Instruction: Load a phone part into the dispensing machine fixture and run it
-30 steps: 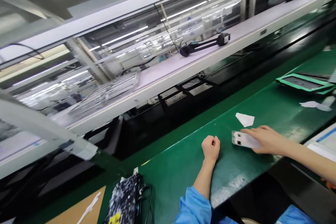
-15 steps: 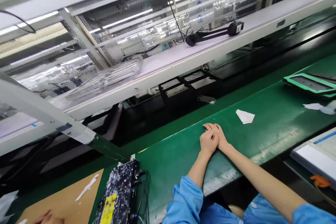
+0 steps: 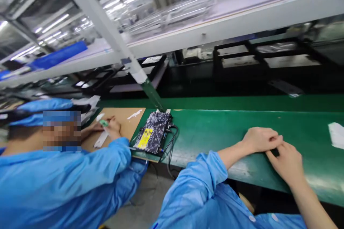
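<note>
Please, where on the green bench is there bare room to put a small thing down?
The widest bare patch of the green bench lies between the speckled box with its cables and the left hand. A smaller one lies between the right hand and the white paper. The cardboard is crowded: paper strips and a co-worker's hands.

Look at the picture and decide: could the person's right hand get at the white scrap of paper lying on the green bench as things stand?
Probably yes. The right hand rests on the green bench against the left hand, and the white scrap of paper lies further right at the frame's edge. Only bare bench shows between them.
</note>
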The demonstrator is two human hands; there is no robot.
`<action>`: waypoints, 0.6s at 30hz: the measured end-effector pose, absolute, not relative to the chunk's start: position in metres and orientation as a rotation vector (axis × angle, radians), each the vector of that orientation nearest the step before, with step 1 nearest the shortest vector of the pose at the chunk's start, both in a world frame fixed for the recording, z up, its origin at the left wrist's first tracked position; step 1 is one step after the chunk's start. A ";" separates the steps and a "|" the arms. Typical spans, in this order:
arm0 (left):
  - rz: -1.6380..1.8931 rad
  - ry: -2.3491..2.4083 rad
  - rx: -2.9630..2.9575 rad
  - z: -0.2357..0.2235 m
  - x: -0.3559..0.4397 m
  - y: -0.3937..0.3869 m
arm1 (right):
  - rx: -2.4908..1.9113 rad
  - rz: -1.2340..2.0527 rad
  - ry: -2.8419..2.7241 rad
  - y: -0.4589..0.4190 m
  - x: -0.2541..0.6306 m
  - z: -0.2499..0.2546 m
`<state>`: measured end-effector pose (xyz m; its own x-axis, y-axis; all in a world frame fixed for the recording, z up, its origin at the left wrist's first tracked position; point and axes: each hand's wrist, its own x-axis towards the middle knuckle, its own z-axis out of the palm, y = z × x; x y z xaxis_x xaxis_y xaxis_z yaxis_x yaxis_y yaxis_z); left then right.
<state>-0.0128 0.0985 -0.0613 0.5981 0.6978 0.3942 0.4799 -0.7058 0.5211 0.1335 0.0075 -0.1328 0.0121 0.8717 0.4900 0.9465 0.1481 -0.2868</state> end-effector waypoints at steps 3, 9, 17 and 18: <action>0.865 0.924 2.431 -0.063 -0.010 0.099 | -1.784 -0.135 -1.939 0.005 0.135 -0.120; 0.969 0.835 2.326 -0.066 -0.005 0.098 | -1.787 -0.100 -1.957 0.000 0.134 -0.100; 0.792 0.821 2.277 -0.070 0.001 0.098 | -1.875 -0.038 -1.962 0.002 0.142 -0.093; 0.764 0.829 2.286 -0.069 -0.001 0.097 | -1.872 -0.012 -1.944 0.002 0.140 -0.092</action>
<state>-0.0009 0.0972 -0.0686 0.6420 0.7011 0.3103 0.3660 -0.6358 0.6795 0.1398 0.0021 -0.0920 0.0122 0.9491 0.3146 0.9530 0.0842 -0.2910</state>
